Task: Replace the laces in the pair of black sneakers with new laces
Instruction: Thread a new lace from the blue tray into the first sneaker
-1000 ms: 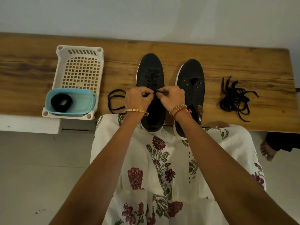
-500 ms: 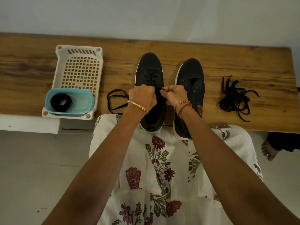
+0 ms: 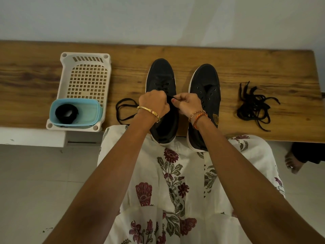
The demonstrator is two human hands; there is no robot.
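Two black sneakers stand side by side on the wooden bench (image 3: 263, 71), toes pointing away from me. The left sneaker (image 3: 161, 74) has a black lace threaded through its lower eyelets. My left hand (image 3: 153, 103) and my right hand (image 3: 187, 104) meet over its upper eyelets, each pinching the black lace (image 3: 169, 99) between fingers and thumb. Slack from that lace loops onto the bench (image 3: 125, 110) left of the shoe. The right sneaker (image 3: 205, 80) has bare eyelets and no lace. A tangled pile of black laces (image 3: 253, 106) lies to its right.
A white perforated basket (image 3: 86, 78) sits at the bench's left, with a light blue tub (image 3: 84, 110) inside holding a coiled black lace (image 3: 66, 113). A person's bare foot (image 3: 292, 162) shows on the floor at far right. My flowered dress covers my lap.
Both hands stay together on the left sneaker's lace. My left hand has rolled over its knuckles and shifted slightly toward the toe; my right thumb and fingers now pinch the lace end higher.
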